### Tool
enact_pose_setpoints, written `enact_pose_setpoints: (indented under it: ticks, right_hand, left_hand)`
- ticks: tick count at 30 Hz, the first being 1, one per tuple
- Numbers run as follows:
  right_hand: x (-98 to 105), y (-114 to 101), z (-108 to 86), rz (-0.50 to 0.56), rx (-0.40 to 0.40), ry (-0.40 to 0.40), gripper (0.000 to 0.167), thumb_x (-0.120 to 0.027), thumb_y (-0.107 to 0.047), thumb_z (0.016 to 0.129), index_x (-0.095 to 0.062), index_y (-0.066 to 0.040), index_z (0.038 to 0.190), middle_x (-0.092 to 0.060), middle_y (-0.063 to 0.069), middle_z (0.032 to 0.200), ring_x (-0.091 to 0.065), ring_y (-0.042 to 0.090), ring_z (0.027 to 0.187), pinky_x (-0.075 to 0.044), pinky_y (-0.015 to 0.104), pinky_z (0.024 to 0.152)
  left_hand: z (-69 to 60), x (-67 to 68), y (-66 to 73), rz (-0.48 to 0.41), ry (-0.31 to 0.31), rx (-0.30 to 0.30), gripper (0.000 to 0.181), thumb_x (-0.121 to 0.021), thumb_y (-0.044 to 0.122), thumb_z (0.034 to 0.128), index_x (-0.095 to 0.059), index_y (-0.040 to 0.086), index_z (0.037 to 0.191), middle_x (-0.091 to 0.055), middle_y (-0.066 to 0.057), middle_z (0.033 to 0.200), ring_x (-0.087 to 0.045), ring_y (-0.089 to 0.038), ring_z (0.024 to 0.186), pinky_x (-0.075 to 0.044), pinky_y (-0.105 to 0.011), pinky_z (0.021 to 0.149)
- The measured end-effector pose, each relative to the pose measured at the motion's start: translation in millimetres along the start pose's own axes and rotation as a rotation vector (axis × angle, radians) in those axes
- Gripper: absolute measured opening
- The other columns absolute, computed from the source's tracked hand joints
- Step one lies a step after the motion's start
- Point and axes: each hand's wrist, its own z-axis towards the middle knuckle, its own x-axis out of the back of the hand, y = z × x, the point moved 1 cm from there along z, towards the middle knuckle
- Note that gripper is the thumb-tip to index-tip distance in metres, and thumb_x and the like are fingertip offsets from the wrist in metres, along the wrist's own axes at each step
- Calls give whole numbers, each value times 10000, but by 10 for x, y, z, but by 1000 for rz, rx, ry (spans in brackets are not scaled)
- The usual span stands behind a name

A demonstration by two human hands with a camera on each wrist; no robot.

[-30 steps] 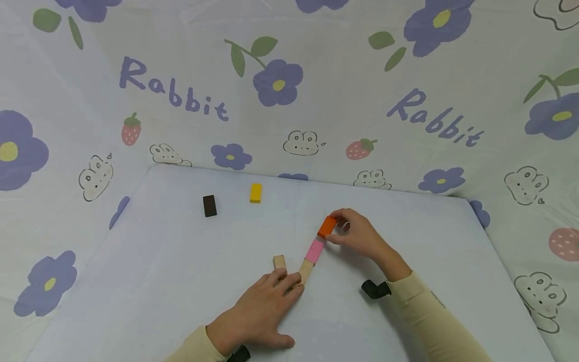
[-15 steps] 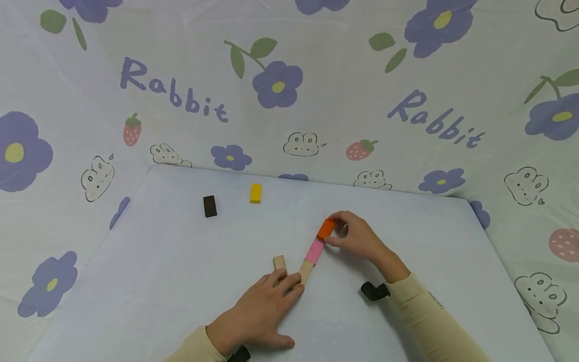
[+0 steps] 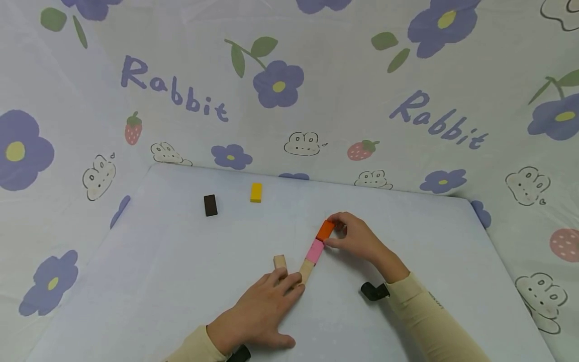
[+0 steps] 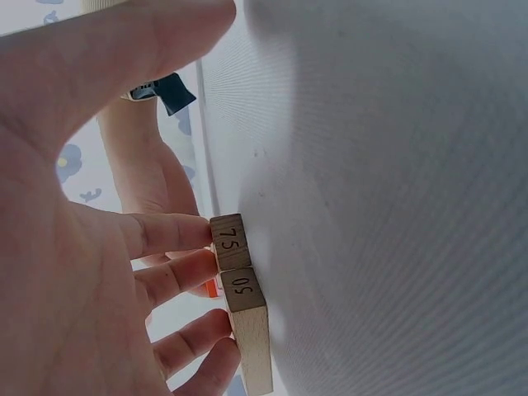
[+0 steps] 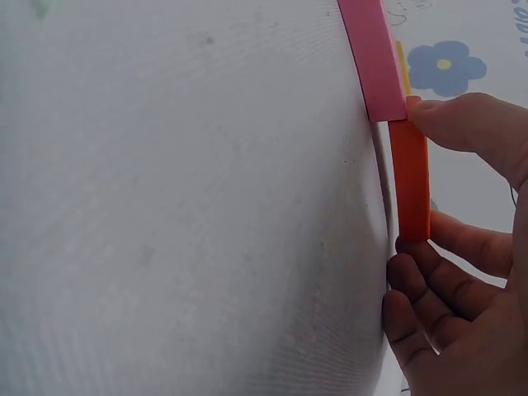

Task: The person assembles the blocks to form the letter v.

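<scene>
My right hand (image 3: pixel 359 236) pinches an orange block (image 3: pixel 325 230) lengthwise between thumb and fingers. That block meets the far end of a pink block (image 3: pixel 314 252), and the pink one adjoins a plain wooden block (image 3: pixel 306 270) in a slanting row. My left hand (image 3: pixel 262 312) lies spread with its fingertips touching the near ends of this wooden block and a second wooden block (image 3: pixel 280 262). In the left wrist view, the wooden blocks' ends carry printed numerals, and the fingers (image 4: pixel 186 338) rest along them. Part of both wooden blocks is hidden under the left hand in the head view.
A dark brown block (image 3: pixel 210 205) and a yellow block (image 3: pixel 256 192) lie apart near the back of the white table (image 3: pixel 158 261). Behind it hangs a patterned cloth (image 3: pixel 334 90). A black camera mount (image 3: pixel 374 291) juts from the right wrist.
My right hand has drawn the orange block slightly toward me, closing up on the pink block's end. The left hand has stayed in place.
</scene>
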Motion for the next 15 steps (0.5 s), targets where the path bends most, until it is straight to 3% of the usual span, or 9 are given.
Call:
enact_pose_setpoints:
  ticks: [15]
  right_hand:
    - [2, 22, 5, -8, 15, -28, 552, -892, -237, 915, -667, -13, 1367, -671, 94, 1225, -588, 275, 1108, -523, 470, 1020]
  left_hand:
    - [-8, 16, 18, 3, 9, -2, 1007, -801, 731, 834, -528, 124, 1590, -423, -39, 1635, -389, -267, 1422, -416, -419, 1172]
